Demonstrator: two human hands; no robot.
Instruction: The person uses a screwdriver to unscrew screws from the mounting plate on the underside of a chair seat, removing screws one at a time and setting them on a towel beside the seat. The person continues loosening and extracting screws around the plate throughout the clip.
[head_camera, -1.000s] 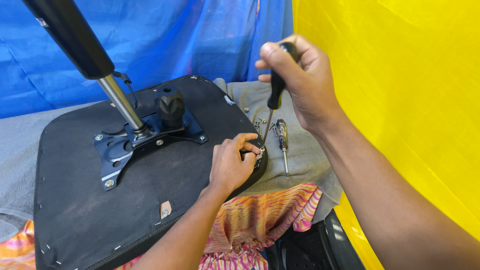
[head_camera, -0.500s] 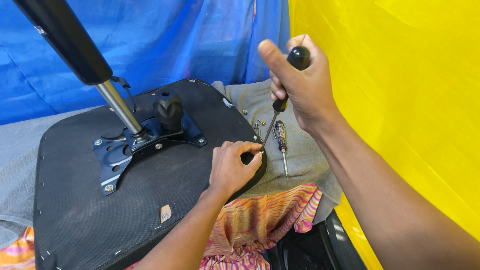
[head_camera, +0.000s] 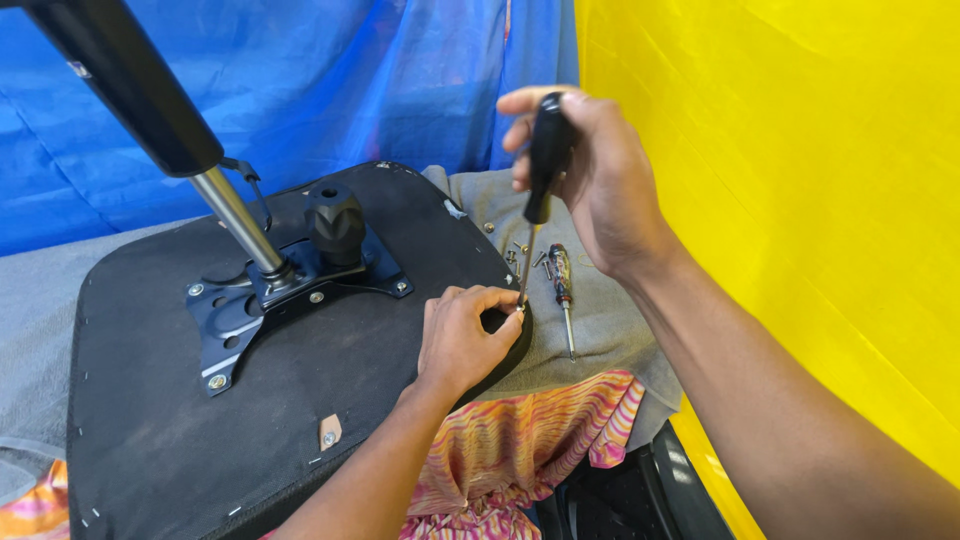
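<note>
Two hands worked the black seat base: the right hand was wrapped tight around a black-handled screwdriver, upright, tip at the seat's right edge. Since half a second ago the handle had dropped lower. The left hand pinched beside the tip. One spare screwdriver lay on the grey cloth.

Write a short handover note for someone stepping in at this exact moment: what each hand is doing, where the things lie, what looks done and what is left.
Right hand: grips the black-handled screwdriver, tip down at the seat edge.
Left hand: rests on the upturned chair seat, fingertips steadying the tip.
A second screwdriver and loose screws lie on the grey cloth.
Done: metal base plate shows screws in place.
Left: whatever is at the screwdriver tip is hidden; loose screws unused.
</note>
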